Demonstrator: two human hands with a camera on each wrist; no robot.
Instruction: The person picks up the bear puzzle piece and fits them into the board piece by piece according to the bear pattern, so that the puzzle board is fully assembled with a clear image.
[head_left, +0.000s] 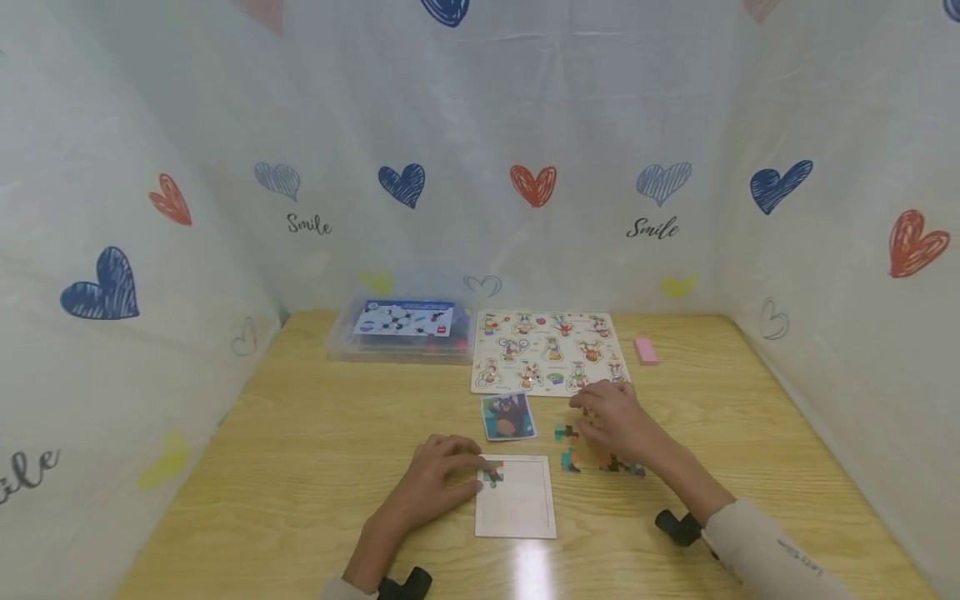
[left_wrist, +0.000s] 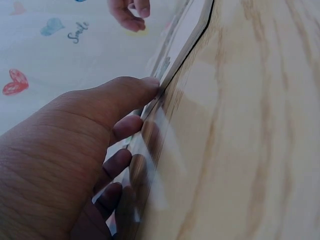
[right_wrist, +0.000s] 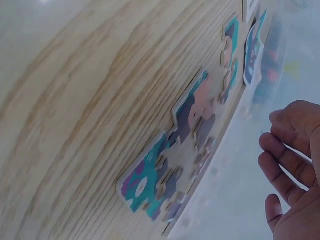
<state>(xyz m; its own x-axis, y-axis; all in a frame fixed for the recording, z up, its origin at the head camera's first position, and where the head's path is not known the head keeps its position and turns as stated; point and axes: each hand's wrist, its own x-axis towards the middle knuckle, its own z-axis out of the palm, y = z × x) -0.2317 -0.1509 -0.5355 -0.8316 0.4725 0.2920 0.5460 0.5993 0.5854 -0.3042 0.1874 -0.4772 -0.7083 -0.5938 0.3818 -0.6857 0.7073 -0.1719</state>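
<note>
In the head view my left hand (head_left: 438, 475) lies at the left edge of a white puzzle tray (head_left: 521, 508). Its index finger reaches onto a jigsaw piece (head_left: 493, 473) in the tray's upper left corner, while the thumb touches the tray's side. The left wrist view shows that thumb (left_wrist: 125, 95) against the rim, the other fingers loosely bent. Over the loose jigsaw pieces (head_left: 570, 461) my right hand (head_left: 615, 421) hovers. In the right wrist view its fingers (right_wrist: 285, 155) are slightly bent with nothing visible between them, apart from the pieces (right_wrist: 192, 107) on the table.
A bear picture card (head_left: 509, 417) lies just above the tray. Behind it are an animal puzzle board (head_left: 551, 350) and a clear plastic box (head_left: 401, 346) with a blue-and-white label. A pink block (head_left: 646, 351) sits right of the board. Printed curtains enclose the wooden table (head_left: 300, 467).
</note>
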